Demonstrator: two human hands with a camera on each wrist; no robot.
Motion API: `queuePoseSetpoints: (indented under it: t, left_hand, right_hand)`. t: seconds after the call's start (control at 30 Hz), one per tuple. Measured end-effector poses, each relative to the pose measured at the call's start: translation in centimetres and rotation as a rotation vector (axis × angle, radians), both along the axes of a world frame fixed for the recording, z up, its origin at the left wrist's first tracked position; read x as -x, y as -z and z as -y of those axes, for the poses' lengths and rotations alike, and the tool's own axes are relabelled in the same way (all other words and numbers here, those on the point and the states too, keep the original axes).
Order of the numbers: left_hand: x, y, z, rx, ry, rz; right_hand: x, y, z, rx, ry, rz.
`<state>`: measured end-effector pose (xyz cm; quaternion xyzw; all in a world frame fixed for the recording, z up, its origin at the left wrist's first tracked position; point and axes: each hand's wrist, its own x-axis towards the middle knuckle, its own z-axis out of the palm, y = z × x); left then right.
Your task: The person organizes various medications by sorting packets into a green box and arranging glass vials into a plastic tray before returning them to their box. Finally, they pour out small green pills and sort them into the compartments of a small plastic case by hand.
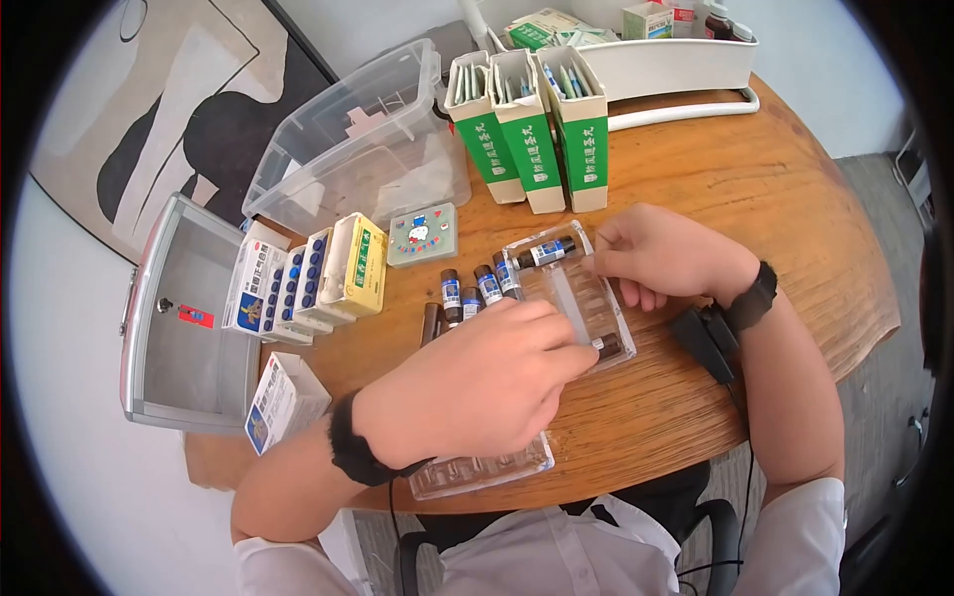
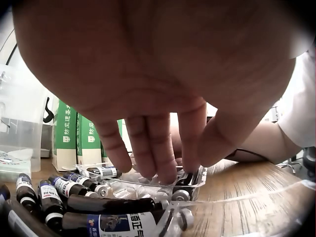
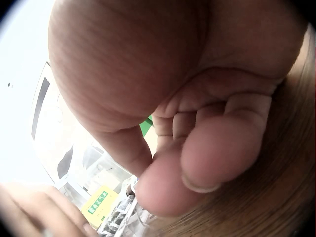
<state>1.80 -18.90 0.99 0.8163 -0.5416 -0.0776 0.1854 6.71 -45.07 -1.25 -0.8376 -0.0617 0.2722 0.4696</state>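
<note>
A clear plastic tray lies in front of me, with one dark vial across its far end and another vial at its near end. My left hand reaches over the tray. Its fingers point down almost straight, their tips right at the near-end vial. At the tray's right edge, my right hand pinches the rim between thumb and curled fingers. Several loose brown vials with blue and white labels lie left of the tray, partly under my left hand.
A second clear tray lies at the table's front edge. Three green-and-white boxes stand behind. Vial boxes, a small case, a clear bin and an open metal-edged case are at left. A white rack stands at the back.
</note>
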Motion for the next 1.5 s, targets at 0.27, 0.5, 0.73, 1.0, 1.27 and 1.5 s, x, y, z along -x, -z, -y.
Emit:
queuePoseSetpoints:
  t: [0.27,0.5,0.73,1.0,1.27,1.5]
  left_hand:
    - [0.4,-0.9,1.2,-0.161,-0.017,0.031]
    - [-1.7,-2.6,-2.1,0.131,-0.213,0.093]
    - [0.2,-2.3,-9.2,-0.085,-0.769,-0.02]
    - [-0.4,0.5,-8.1,-0.017,-0.787,-0.067]
    - [-1.5,-3.4,-7.0,-0.169,-0.923,0.009]
    - [1.3,-2.8,-8.2,-0.16,-0.828,-0.212]
  right_hand:
    - [0.0,0.1,0.2,-0.036,-0.021,-0.024]
    - [-0.2,0.8,0.3,-0.07,-0.034,-0.002]
    - [0.0,0.2,-0.1,-0.027,0.008,0.052]
    - [-0.3,0.7,0.3,-0.048,0.011,0.075]
    - [0.0,0.1,0.0,-0.03,0.021,0.069]
    - [-0.1,0.5,0.2,-0.054,0.012,0.064]
